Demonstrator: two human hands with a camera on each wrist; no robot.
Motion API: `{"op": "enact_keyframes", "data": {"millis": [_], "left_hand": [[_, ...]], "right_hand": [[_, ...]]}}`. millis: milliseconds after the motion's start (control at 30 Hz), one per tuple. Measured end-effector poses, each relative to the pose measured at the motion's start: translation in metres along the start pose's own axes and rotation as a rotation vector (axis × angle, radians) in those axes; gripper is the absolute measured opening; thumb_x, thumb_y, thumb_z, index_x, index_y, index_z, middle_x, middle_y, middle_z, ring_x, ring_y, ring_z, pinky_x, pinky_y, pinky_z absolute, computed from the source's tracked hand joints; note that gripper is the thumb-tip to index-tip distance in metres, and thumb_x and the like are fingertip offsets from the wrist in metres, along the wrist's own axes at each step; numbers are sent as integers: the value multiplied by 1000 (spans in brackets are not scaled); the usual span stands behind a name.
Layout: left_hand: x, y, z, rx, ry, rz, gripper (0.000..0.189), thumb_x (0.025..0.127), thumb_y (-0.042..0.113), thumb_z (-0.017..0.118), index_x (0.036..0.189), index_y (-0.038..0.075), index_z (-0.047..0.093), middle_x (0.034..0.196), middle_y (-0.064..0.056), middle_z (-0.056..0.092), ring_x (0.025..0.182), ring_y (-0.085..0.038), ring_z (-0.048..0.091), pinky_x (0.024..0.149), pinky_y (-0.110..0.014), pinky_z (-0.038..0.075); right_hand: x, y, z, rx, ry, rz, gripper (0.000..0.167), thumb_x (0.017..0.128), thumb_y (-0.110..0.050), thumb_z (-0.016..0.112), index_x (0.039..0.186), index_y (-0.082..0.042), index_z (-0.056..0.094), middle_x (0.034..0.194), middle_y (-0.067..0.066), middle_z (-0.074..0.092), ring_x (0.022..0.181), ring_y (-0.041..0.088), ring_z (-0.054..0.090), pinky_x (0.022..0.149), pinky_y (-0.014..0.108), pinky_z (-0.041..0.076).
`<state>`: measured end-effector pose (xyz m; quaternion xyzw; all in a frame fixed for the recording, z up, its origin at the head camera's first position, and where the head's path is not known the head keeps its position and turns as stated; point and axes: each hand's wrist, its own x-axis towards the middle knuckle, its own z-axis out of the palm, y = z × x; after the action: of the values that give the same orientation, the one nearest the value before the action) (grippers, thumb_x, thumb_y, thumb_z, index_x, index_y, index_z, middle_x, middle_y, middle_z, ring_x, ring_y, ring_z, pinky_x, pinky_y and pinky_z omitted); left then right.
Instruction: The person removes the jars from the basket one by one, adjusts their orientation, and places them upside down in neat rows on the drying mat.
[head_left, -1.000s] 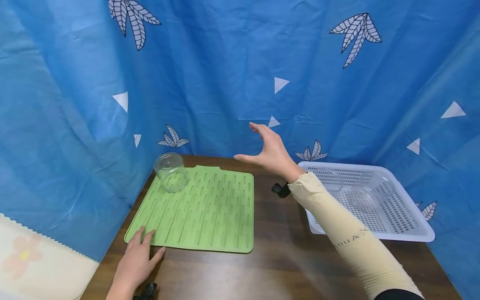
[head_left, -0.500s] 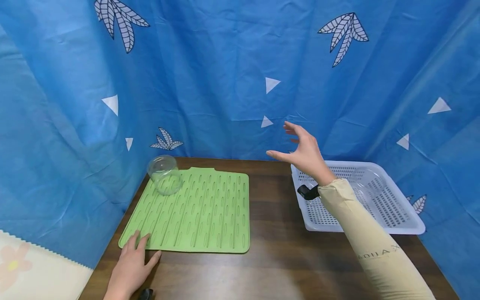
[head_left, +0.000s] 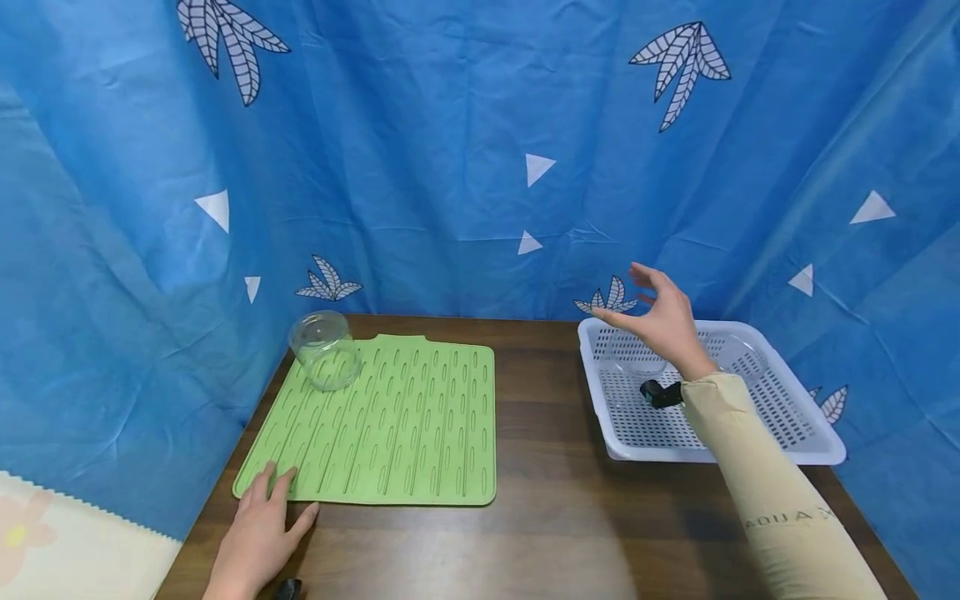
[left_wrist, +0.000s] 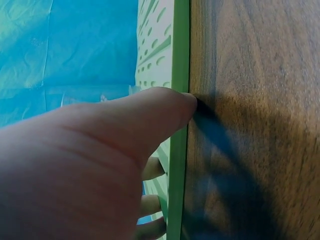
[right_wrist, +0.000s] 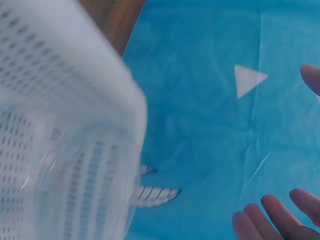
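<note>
My right hand (head_left: 663,325) hovers above the white plastic basket (head_left: 817,446), thumb and fingers spread apart with nothing between them. Two clear round containers lie in that basket: one container (head_left: 626,360) at the back left, another container (head_left: 738,354) partly behind my wrist. In the right wrist view, a clear container (right_wrist: 80,185) shows against the basket wall. My left hand (head_left: 255,533) rests at the near left corner of the green ribbed mat (head_left: 405,417), fingertips on it and thumb by its front edge. A clear jar (head_left: 325,350) stands at the mat's far left corner.
The brown wooden table (head_left: 547,517) carries the mat on the left and the basket on the right. A blue patterned curtain (head_left: 450,167) hangs behind and at both sides. Cream floral cloth (head_left: 82,542) lies at the lower left.
My right hand has moved right, from between the mat and basket to over the basket, its fingers still spread. The left hand stays on the mat's corner. The view has shifted slightly.
</note>
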<state>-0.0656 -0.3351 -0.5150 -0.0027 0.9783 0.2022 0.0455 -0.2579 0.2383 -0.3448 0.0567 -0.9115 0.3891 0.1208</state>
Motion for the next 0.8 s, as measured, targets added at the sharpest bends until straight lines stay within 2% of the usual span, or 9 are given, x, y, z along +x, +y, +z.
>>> {"op": "enact_keyframes", "data": {"millis": [167,333,500,633,800], "left_hand": [[0,-1,1,-5,-7,0,77,106,36,73,153,-18,43,158,-53,23,142,-74,27,109,-82,38],[1,-1,0,-3,-22,-5,78,107,36,72,154,-18,41,159,-54,21,143,-74,25,112,-82,35],[2,-1,-1,-4,-49,-16,80,108,37,70,155,-19,39,160,-54,18,144,-75,23,113,-82,34],[3,0,-2,-13,-71,-28,80,109,37,69,157,-18,37,161,-54,15,145,-75,20,114,-82,32],[4,-1,1,-16,-44,-18,80,108,37,71,156,-18,39,160,-54,17,144,-74,22,112,-82,34]], "right_hand": [[-6,19,-10,-13,10,56,112,89,-50,92,172,-5,31,168,25,41,147,53,46,116,70,44],[-10,36,-15,-22,-22,145,119,89,-51,91,174,-5,23,172,28,32,151,56,39,118,72,40],[-13,52,-17,-49,-83,192,124,89,-52,91,174,0,16,174,32,25,154,57,33,118,76,38],[-14,62,-19,-81,-163,235,130,87,-55,91,173,3,13,173,34,23,154,58,30,116,78,37],[-18,74,-16,-81,-264,270,133,85,-59,92,173,2,14,173,33,25,154,56,31,117,77,38]]}}
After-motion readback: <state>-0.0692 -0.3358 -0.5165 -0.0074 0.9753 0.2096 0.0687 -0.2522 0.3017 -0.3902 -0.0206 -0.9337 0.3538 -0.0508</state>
